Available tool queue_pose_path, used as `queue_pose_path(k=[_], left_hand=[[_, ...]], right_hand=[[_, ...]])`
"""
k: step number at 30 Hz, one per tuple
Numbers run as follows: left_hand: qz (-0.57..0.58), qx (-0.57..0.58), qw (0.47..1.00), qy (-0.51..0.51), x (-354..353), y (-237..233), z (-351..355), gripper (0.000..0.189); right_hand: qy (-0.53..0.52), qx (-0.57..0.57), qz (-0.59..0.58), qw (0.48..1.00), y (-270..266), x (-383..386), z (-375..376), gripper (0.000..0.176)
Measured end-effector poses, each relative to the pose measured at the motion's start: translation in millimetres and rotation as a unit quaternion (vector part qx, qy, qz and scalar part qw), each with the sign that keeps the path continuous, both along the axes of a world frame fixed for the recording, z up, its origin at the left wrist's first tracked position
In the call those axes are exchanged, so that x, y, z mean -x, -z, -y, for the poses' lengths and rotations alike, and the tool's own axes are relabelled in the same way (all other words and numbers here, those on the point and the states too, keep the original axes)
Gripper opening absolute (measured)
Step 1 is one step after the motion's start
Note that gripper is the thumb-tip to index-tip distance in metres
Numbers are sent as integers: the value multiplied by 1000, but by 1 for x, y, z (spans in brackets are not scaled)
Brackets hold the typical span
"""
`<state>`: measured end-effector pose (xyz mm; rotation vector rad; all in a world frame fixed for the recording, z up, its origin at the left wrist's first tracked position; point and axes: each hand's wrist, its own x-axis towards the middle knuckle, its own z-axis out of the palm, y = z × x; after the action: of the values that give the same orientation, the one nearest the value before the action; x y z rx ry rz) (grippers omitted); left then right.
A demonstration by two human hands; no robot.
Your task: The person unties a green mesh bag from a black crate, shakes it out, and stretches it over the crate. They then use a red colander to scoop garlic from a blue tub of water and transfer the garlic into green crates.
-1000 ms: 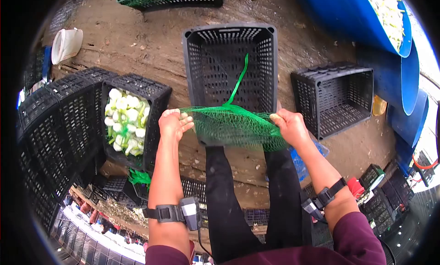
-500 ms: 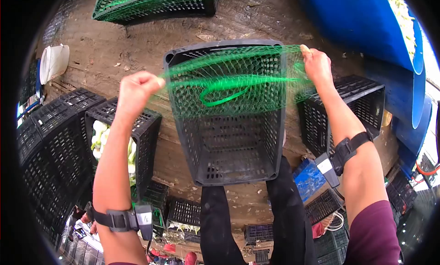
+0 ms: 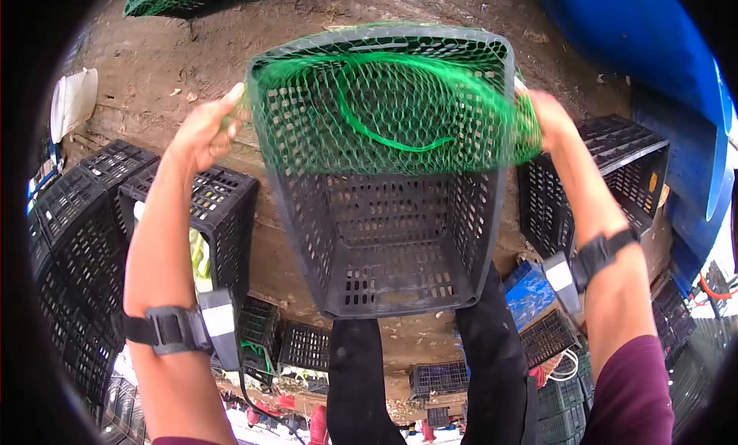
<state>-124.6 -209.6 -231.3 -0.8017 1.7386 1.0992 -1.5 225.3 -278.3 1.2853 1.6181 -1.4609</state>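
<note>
A black plastic crate (image 3: 392,256) stands in the middle, its inside bare at the lower part. Green netting (image 3: 400,114) stretches across its upper half and over the far rim, with a brighter green strand curving through it. My left hand (image 3: 206,130) is at the crate's left upper side, beside the edge of the netting, its fingers partly spread. On the right, my right hand (image 3: 542,120) is blurred and closed on the netting just outside the crate's right rim.
Stacked black crates (image 3: 69,237) stand at the left, beside a crate of green and white vegetables (image 3: 200,256). An empty crate (image 3: 615,149) and blue sheeting (image 3: 642,45) are on the right. A white bucket (image 3: 74,104) lies at the far left.
The netting, earlier stretched between both hands above the crate, now lies around its far rim and upper part. My hands have moved apart, and the left fingers have loosened. The crate appears nearer.
</note>
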Motion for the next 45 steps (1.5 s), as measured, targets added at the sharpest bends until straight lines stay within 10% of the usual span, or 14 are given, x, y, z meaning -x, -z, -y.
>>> queue_pose_path(k=[3, 6, 9, 13, 17, 20, 23, 25, 27, 30, 33, 37, 40, 45], left_hand=[[8, -165, 985, -53, -24, -40, 2, 15], [-72, -76, 968, 229, -44, -45, -3, 8], [3, 28, 974, 224, -77, -55, 4, 12], [-8, -48, 984, -173, -143, -90, -1, 9], [71, -337, 806, -482, -199, -81, 15, 14], [85, -308, 866, -384, -207, -113, 6, 9], [67, -203, 957, -194, -230, -119, 9, 11], [-1, -53, 998, 18, -238, -113, 7, 15], [-13, -95, 995, -3, -249, -114, -2, 13], [-30, -110, 992, -47, -287, -108, -14, 15], [9, -95, 984, -151, -316, -129, -26, 18], [-5, -151, 917, -369, -324, -129, -13, 15], [-43, -170, 797, -577, -334, -110, 13, 12], [7, -271, 816, -510, -371, -92, 11, 9]], right_hand=[[105, 373, -58, 920, -32, -53, -33, 22], [6, 141, -101, 985, -92, -66, 9, 15], [-22, 139, -46, 989, -104, -94, 19, 18], [327, 128, -93, 932, -127, -121, 33, 11], [263, 177, -5, 948, -166, -184, 61, 16], [272, 202, -16, 941, -175, -237, 57, 14], [-5, 66, 0, 998, -181, -272, 71, 14], [291, 38, -36, 955, -188, -281, 96, 12], [321, 66, -70, 942, -176, -282, 97, 13], [69, -70, -174, 980, -173, -212, 134, 15], [-298, -325, -539, 718, -184, -115, 167, 40], [-619, -254, -480, 567, -139, -139, 178, 22], [-699, -212, -373, 572, -133, -231, 137, 6], [-666, -142, -302, 667, -180, -329, 104, 17]])
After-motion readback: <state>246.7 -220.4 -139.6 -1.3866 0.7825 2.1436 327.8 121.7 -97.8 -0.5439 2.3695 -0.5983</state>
